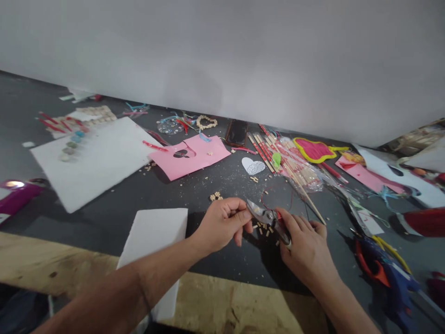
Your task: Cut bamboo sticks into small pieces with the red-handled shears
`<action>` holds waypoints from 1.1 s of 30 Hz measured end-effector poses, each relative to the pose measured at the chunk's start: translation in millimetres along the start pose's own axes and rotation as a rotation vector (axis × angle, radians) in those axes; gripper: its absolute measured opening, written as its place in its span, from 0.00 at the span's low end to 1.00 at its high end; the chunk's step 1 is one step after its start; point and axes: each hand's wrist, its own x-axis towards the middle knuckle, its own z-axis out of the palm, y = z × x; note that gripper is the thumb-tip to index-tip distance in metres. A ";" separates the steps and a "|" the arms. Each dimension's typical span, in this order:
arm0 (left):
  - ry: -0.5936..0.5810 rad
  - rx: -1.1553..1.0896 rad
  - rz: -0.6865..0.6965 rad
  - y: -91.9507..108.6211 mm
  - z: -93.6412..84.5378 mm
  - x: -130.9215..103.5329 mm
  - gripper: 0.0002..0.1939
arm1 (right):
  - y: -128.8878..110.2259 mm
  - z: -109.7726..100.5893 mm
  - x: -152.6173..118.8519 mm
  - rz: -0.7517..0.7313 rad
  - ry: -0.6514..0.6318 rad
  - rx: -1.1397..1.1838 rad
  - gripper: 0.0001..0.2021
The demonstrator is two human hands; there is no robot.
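My right hand (306,243) is wrapped round the handles of a pair of pruning shears (266,215), whose blades point left. At the blade tips, the thumb and fingers of my left hand (224,220) are pinched together; what they hold is too small or hidden to name. Several short cut pieces of wooden stick (266,229) lie on the dark table under the shears. A small flower-like cluster of wooden pieces (216,196) rests just beyond my left hand. Further back lies a white paper heart (252,166) with a drawn pattern.
Wooden sticks in plastic wrapping (295,167) lie at the back right, near a pink shape edged in yellow (314,150). A glue gun (392,273) and scissors are at the right. Pink card (191,157), a phone (237,133) and white foam sheets (104,153) lie about.
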 end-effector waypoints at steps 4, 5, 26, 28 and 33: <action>0.001 -0.051 0.003 -3.5 0.4 -0.9 0.12 | -1.5 -1.0 -2.6 -0.021 0.005 0.002 0.20; 0.004 -0.055 0.002 -3.7 1.0 -1.1 0.12 | -1.4 -0.8 -3.2 -0.023 0.006 -0.006 0.20; 0.131 0.237 0.132 1.8 4.8 -3.4 0.06 | 4.2 5.9 2.4 0.007 0.030 -0.018 0.25; 0.140 0.250 0.129 3.0 5.7 -4.2 0.06 | 4.9 4.8 2.4 -0.005 0.018 -0.019 0.26; 0.140 0.321 0.149 5.3 6.7 -7.0 0.09 | 7.6 3.3 1.2 -0.055 0.022 -0.026 0.28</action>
